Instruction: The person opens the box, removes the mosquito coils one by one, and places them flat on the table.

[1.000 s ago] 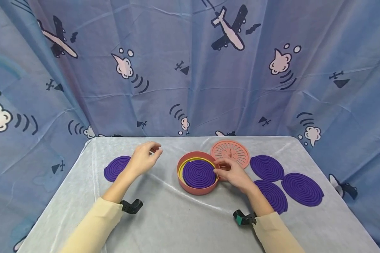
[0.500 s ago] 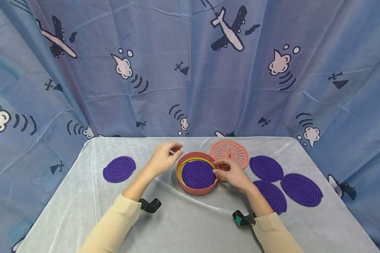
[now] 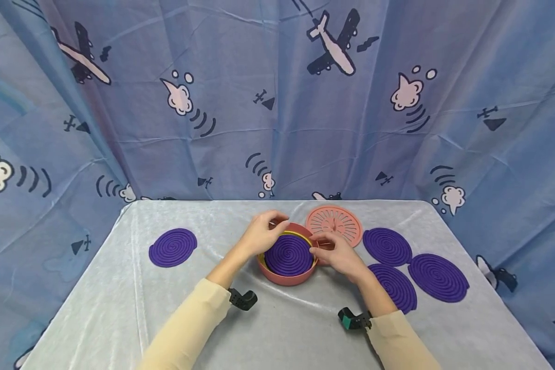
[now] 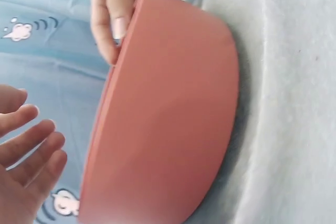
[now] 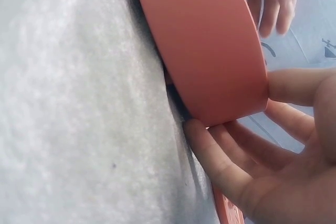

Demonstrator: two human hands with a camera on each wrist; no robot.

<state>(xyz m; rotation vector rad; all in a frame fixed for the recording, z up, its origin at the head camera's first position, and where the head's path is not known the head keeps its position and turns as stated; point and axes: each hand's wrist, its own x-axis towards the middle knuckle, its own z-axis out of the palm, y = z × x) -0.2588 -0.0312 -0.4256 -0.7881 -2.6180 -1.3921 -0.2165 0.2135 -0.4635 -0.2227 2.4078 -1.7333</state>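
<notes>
A round pink mosquito coil box (image 3: 287, 280) stands on the table. Inside it lies a purple mosquito coil (image 3: 288, 255), with a yellow ring (image 3: 297, 233) showing around its edge. My right hand (image 3: 337, 254) holds the box at its right side, thumb by the rim and fingers against the outer wall in the right wrist view. Over the box's far left rim hovers my left hand (image 3: 265, 234), fingers loosely bent and nothing in them. The left wrist view shows that hand's fingers (image 4: 34, 153) apart from the box wall (image 4: 163, 108).
Behind the box lies a pink slotted lid (image 3: 324, 218). Flat on the right side are three more purple coils (image 3: 387, 246), and one other coil (image 3: 173, 247) lies at the left. A patterned curtain (image 3: 236, 103) hangs beyond the table's far edge.
My left hand has moved right, from near the left coil to above the box. The right hand has stayed at the box's right side.
</notes>
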